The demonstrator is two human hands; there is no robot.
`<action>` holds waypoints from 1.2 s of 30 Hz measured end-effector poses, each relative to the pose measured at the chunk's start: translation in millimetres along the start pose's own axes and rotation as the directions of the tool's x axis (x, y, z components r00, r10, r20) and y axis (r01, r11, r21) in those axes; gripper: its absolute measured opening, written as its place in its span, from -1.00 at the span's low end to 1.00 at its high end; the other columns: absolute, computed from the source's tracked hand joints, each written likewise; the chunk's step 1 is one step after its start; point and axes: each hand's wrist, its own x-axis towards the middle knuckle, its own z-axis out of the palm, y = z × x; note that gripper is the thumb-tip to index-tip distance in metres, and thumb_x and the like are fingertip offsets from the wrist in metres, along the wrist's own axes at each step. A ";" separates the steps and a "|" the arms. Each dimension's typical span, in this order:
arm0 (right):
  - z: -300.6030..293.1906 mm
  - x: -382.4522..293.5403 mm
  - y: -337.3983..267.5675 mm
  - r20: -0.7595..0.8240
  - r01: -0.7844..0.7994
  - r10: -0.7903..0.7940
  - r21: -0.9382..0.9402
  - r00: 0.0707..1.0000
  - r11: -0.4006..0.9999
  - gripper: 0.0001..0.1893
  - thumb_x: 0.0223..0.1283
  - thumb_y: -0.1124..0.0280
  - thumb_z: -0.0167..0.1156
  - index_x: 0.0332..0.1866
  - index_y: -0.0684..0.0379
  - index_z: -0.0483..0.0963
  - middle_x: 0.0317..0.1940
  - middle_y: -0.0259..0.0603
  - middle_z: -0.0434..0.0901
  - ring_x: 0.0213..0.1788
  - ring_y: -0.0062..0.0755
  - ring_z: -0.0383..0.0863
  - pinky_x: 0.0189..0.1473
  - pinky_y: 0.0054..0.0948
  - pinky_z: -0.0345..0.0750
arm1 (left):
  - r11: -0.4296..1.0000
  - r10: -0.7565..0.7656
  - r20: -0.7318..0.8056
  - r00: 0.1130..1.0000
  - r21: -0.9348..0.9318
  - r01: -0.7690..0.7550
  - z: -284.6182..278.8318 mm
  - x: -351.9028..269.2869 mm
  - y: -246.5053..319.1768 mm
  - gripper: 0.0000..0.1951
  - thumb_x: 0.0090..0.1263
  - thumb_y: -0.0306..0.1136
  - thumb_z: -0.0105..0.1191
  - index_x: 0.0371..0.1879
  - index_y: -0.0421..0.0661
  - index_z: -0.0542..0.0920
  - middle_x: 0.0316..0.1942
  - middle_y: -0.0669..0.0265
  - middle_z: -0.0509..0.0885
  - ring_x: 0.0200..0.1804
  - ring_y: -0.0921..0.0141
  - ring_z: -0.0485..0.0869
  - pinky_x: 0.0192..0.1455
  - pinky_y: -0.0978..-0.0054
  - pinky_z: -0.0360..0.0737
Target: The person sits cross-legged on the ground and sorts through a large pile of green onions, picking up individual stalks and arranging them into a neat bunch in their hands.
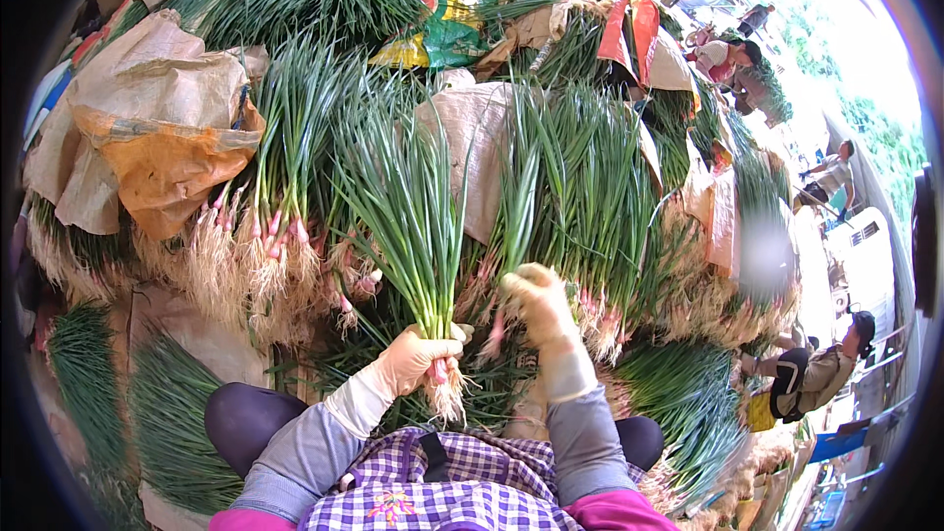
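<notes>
My left hand (414,358), in a pale glove, is closed around a bunch of green garlic (413,236) just in front of my lap. The leaves fan upward and away from me, while pink bulbs and pale roots (445,394) hang below the fist. To the right, my gloved right hand (537,295) pinches what looks like a single green garlic stalk (495,330), partly blurred. Its leaves point away from me and its pink bulb hangs towards me. Directly beyond both hands, a heap of green garlic (590,199) lies with its roots facing me.
Woven sacks (155,110) cover parts of the heap at left, and another sack (472,140) lies mid-heap. More green garlic (181,413) lies beside my left knee (251,420), with another pile (686,413) at right. A seated person (818,376) and other people are around the heap.
</notes>
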 end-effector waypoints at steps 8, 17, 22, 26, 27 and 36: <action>58.2 -31.7 30.8 0.389 -0.345 0.109 0.611 0.915 0.713 -0.82 0.24 0.40 0.15 -0.13 0.22 0.43 -0.50 -0.30 0.53 -0.61 -0.61 0.47 -0.66 -0.62 0.40 | 0.933 0.025 0.145 0.989 -0.358 0.029 -6.5 -4.0 -8.3 -0.78 0.31 -0.56 -0.05 -0.07 -0.22 0.49 -0.19 0.12 0.61 -0.15 0.17 0.64 0.05 0.08 0.56; 33.1 -13.0 51.9 -0.149 0.309 -0.468 -0.575 0.871 0.758 -0.85 0.11 0.34 0.27 -0.39 0.19 0.50 -0.54 -0.22 0.58 -0.53 -0.40 0.54 -0.43 -0.46 0.51 | 0.850 0.356 0.379 0.854 -0.512 -0.127 40.0 -40.1 8.6 -0.88 0.24 -0.55 -0.04 -0.27 -0.14 0.40 -0.35 0.14 0.52 -0.32 0.26 0.58 -0.04 0.13 0.55; 4.4 36.8 20.7 -0.198 -0.069 -0.269 -0.904 0.942 0.422 -0.71 0.02 0.29 0.28 -0.24 0.29 0.55 -0.30 -0.01 0.62 -0.19 -0.13 0.63 -0.06 -0.34 0.54 | 0.813 0.170 0.112 0.979 -0.578 -0.075 5.4 -16.9 4.4 -0.70 0.29 -0.58 -0.06 0.00 -0.07 0.44 -0.25 0.18 0.56 -0.11 0.24 0.55 0.10 0.02 0.52; -21.7 95.6 27.0 -0.260 -0.193 -0.209 -0.936 0.943 0.294 -0.71 0.04 0.39 0.24 -0.13 0.31 0.52 -0.22 0.01 0.61 -0.12 -0.19 0.62 -0.02 -0.32 0.55 | 0.896 0.100 0.071 0.992 -0.440 -0.059 7.8 -10.6 4.0 -0.52 0.28 -0.52 -0.02 0.22 -0.15 0.30 -0.38 0.21 0.56 -0.24 0.26 0.57 -0.05 0.15 0.56; -33.4 101.4 27.2 -0.180 -0.007 -0.389 -0.914 0.903 0.405 -0.77 0.11 0.43 0.18 -0.14 0.28 0.51 -0.24 0.03 0.61 -0.29 -0.18 0.64 -0.15 -0.35 0.57 | 0.898 0.129 0.098 0.987 -0.433 -0.075 13.7 -17.7 10.4 -0.49 0.26 -0.49 0.00 0.23 -0.22 0.29 -0.42 0.23 0.56 -0.29 0.31 0.59 -0.07 0.23 0.57; -29.5 -0.8 -21.4 0.233 -0.058 0.025 0.135 0.972 0.989 -0.79 0.24 0.37 0.13 -0.10 0.25 0.46 -0.34 -0.20 0.62 -0.31 -0.53 0.56 -0.25 -0.47 0.51 | 0.973 0.068 0.051 0.996 -0.226 -0.055 4.6 -15.9 15.6 -0.75 0.21 -0.60 0.01 -0.10 -0.25 0.51 -0.07 -0.02 0.58 -0.16 0.24 0.66 -0.11 0.38 0.62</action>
